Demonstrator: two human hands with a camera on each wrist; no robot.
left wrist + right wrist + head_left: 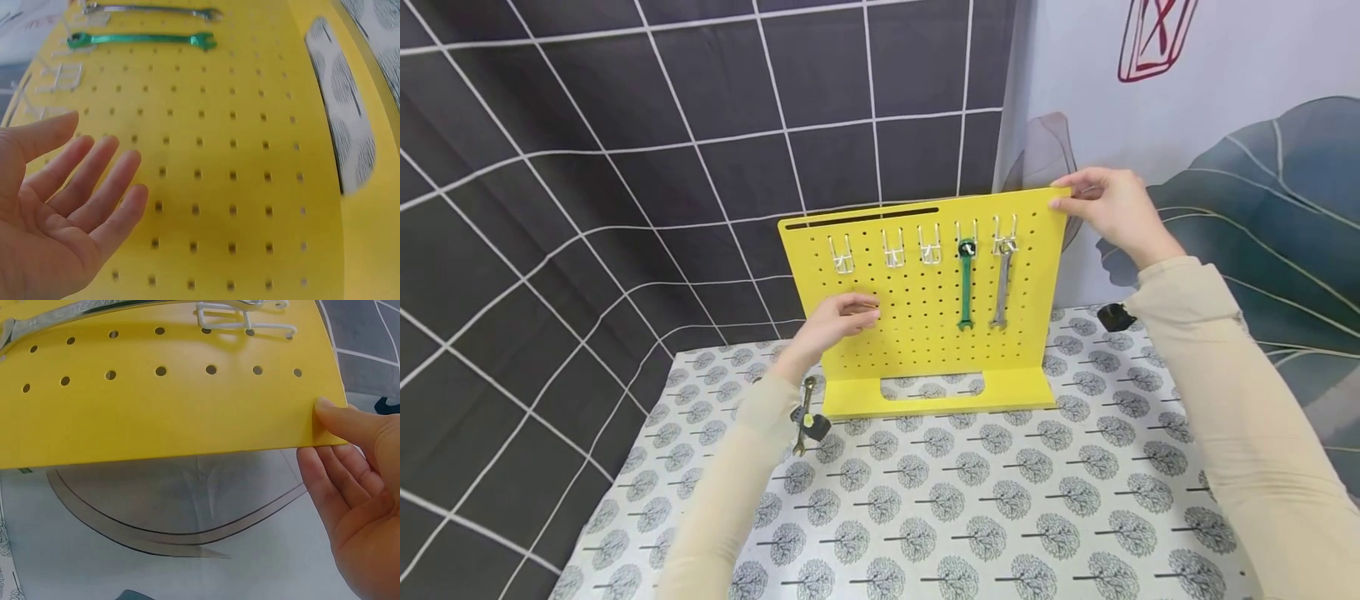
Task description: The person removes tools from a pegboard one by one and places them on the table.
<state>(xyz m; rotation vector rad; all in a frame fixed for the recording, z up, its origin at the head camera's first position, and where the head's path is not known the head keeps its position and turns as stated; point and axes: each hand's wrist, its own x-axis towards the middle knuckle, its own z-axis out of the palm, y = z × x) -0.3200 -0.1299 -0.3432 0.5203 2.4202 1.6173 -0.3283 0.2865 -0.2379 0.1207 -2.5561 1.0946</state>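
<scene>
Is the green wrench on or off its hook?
On: the green wrench hangs by its top ring from a white hook on the yellow board.

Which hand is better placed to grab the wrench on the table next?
Probably the left hand: it's empty and nearer the wrench, while the right hand pinches the board's top corner.

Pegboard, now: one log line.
right grip: pinches pegboard corner | left grip: empty | green wrench, silver wrench: hung | another wrench: on table

Your right grip (1112,208) pinches the yellow pegboard (917,321) by its corner; your left grip (833,325) hovers left of its hanging green combination wrench (966,287) and silver combination wrench (1002,287).
</scene>
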